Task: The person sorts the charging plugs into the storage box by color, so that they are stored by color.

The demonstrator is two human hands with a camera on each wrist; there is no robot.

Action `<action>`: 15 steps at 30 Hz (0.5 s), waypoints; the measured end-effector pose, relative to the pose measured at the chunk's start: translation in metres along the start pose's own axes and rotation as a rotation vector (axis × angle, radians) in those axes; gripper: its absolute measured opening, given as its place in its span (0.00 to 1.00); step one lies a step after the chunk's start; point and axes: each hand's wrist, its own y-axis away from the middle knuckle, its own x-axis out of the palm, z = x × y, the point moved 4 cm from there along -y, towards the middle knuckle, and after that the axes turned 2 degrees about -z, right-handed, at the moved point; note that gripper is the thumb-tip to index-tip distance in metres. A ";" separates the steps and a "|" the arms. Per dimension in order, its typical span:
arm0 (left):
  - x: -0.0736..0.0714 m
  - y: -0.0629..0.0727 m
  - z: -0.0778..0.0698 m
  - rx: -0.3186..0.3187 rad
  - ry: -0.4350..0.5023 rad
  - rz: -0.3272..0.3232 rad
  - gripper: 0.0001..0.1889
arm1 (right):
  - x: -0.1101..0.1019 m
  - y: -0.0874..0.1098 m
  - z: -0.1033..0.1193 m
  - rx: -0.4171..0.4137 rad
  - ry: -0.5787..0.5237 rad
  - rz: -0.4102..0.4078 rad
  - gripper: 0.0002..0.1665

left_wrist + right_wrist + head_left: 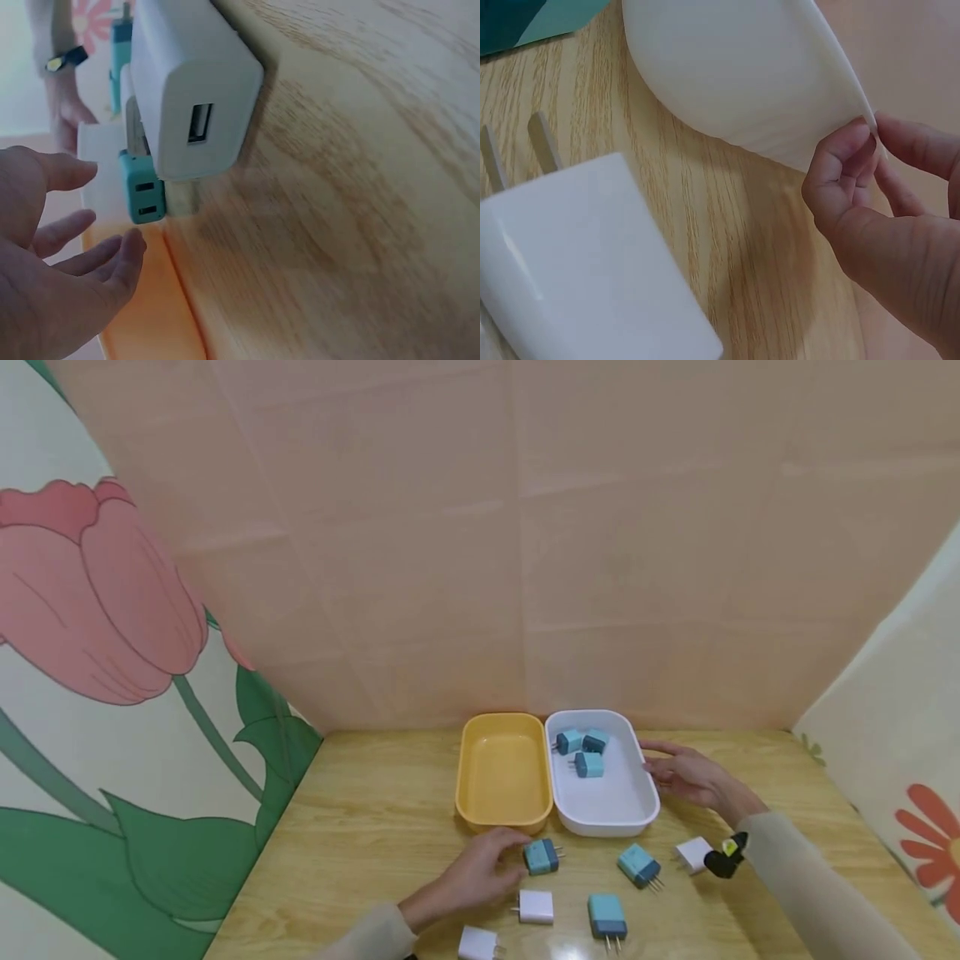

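My left hand [483,870] is just left of a teal plug-in charger [541,856] on the table. In the left wrist view, the fingers are spread loosely around the space beside that charger [142,187], holding nothing. My right hand [686,774] is at the right side of the white plastic tray [615,802]. The right wrist view shows its thumb and fingers pinching the rim of this tray [742,82]. Three teal chargers, one of them this charger [588,765], lie in the tray. The yellow tray [504,814] beside it holds nothing visible.
Two more teal chargers [639,865] [606,916] lie on the wooden table toward the front. White chargers [536,907] [477,943] [693,854] lie around them. A beige cloth wall [420,568] rises behind both trays.
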 end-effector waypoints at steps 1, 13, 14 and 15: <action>0.001 0.000 0.001 -0.006 -0.014 0.004 0.23 | 0.000 0.000 -0.001 0.000 -0.002 0.005 0.43; 0.009 -0.003 0.008 -0.100 -0.007 0.018 0.27 | 0.000 0.000 -0.001 0.004 0.002 0.005 0.42; 0.010 -0.004 0.009 -0.111 0.002 0.017 0.27 | 0.000 -0.001 -0.001 0.003 0.006 0.000 0.42; 0.011 -0.004 0.010 -0.117 0.009 0.014 0.27 | 0.000 -0.001 -0.001 0.001 0.012 0.001 0.42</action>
